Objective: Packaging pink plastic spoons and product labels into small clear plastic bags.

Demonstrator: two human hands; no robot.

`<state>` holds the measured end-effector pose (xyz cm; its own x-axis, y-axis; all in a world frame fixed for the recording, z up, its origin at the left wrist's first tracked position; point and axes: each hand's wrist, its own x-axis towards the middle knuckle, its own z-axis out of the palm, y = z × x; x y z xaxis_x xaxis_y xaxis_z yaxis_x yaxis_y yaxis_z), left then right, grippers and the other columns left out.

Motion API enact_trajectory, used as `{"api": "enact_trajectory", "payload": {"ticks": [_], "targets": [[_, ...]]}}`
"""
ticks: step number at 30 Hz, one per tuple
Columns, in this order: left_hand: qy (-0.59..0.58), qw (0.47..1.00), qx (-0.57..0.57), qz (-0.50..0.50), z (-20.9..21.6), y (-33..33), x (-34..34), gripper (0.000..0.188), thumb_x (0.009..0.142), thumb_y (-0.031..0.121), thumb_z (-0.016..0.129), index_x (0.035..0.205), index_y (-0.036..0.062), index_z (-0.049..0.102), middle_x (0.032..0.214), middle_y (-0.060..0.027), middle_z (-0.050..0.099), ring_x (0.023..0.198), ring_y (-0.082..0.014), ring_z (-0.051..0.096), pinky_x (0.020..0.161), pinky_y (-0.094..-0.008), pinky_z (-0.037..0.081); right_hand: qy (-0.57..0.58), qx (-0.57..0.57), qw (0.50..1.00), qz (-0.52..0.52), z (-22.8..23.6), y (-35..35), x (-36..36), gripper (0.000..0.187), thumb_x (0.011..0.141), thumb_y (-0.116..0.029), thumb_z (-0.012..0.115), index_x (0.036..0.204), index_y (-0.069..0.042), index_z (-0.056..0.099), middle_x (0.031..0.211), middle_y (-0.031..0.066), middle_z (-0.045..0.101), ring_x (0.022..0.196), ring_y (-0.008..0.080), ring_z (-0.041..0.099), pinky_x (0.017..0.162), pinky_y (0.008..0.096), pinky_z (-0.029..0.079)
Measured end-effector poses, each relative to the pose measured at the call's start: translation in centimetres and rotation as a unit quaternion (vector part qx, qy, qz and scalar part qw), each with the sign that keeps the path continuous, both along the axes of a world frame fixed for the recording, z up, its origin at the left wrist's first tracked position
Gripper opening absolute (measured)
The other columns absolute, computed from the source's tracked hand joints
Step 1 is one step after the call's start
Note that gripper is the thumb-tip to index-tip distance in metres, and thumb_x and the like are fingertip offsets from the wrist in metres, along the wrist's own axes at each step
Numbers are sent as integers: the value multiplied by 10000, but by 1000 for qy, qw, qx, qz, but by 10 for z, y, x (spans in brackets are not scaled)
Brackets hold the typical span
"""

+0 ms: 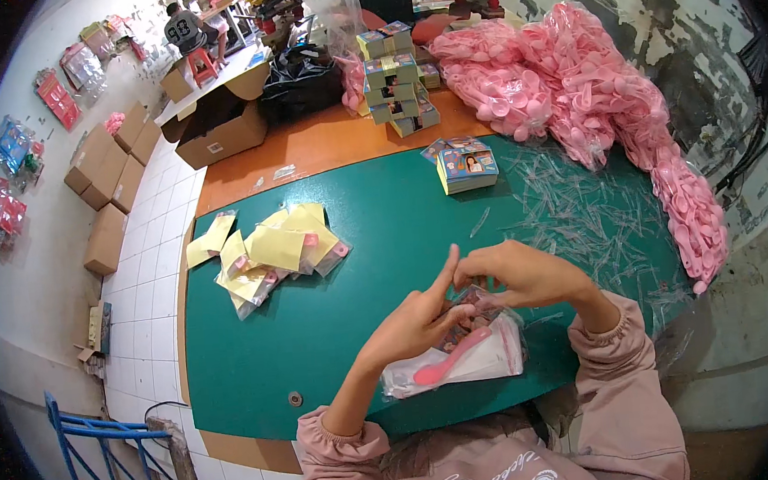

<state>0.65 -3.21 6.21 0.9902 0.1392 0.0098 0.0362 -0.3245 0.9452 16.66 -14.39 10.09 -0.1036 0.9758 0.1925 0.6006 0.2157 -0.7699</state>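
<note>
My left hand (419,321) and my right hand (524,272) meet above the near part of the green table. A clear plastic bag (477,298) shows between them, with finger skin visible through its film. My left index finger points up, while the thumb and other fingers close around the film. The right fingers are bent down on the bag's upper edge. Just below lies a pink spoon (450,358), resting on a pile of clear bags (501,357) that look white. Parts of my fingertips are hidden.
Filled bags with yellow cards (278,246) lie at left on the green table (382,217). A stack of printed cards (468,166) stands ahead. Loose clear strips (572,216) and heaped pink spoons (562,91) occupy the right. Behind are card stacks (394,81) and an open carton (222,131).
</note>
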Motion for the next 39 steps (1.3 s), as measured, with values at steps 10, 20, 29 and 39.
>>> {"api": "enact_trajectory", "payload": {"ticks": [10,20,29,39], "targets": [[16,988,-155,14,-21,43,-31,530,830,84,595,1296,55,344,923,-87,621,824,-102,575,705,-234,469,226,-118,952,-167,-20,-20,20,188,700,-126,708,777,13,607,685,10,594,657,72,530,577,242,429],[2,973,-220,63,-32,38,-31,362,855,84,558,1186,4,436,984,-118,603,877,-156,588,754,-275,498,229,-67,946,-219,-40,-12,11,146,709,-88,695,734,2,583,645,7,558,622,77,514,552,246,412],[20,876,-451,169,-44,-19,-41,594,955,252,322,1363,210,-108,1133,-234,489,1050,-328,526,867,-460,451,-5,73,964,-255,-49,14,-39,195,714,-128,665,847,1,603,817,133,607,722,289,594,632,341,472],[61,865,-456,200,-51,-25,-72,654,931,48,276,1366,291,-148,1142,-221,468,1026,-297,537,861,-442,469,-116,39,990,-73,-54,-4,-76,180,754,-114,607,902,-24,554,912,126,526,880,299,524,803,353,425]]}}
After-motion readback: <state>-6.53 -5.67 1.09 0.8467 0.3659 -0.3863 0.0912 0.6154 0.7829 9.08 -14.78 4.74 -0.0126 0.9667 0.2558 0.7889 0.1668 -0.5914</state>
